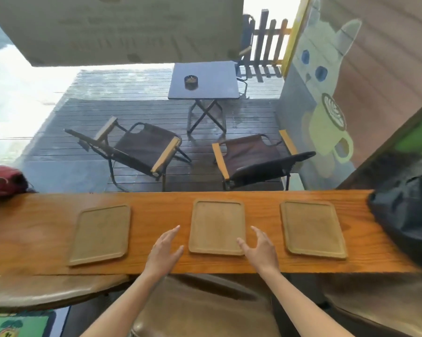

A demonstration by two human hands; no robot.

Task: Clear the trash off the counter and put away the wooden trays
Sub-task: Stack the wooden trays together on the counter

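3 wooden trays (216, 227) on counter (156, 205), 2 open hands (165, 249)

The worktop (156, 210) is glossy orange-brown wood with dark streaked grain. Three wooden trays, the left tray (100, 234), the middle tray (216, 227) and the right tray (312, 229), are matte tan and plain. At 9 o'clock lies a dark red bag (3, 181); at 3 o'clock, a black bag (407, 215). The wall mural (326, 76) shows a pale grey cat with blue eyes and a yellow-green cup.

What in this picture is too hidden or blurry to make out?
- Head view: dark bag on the wooden counter, cut off by the right edge.
- Red object, cut off by the left edge.
- Small dark round bowl on the outdoor table: contents too small.
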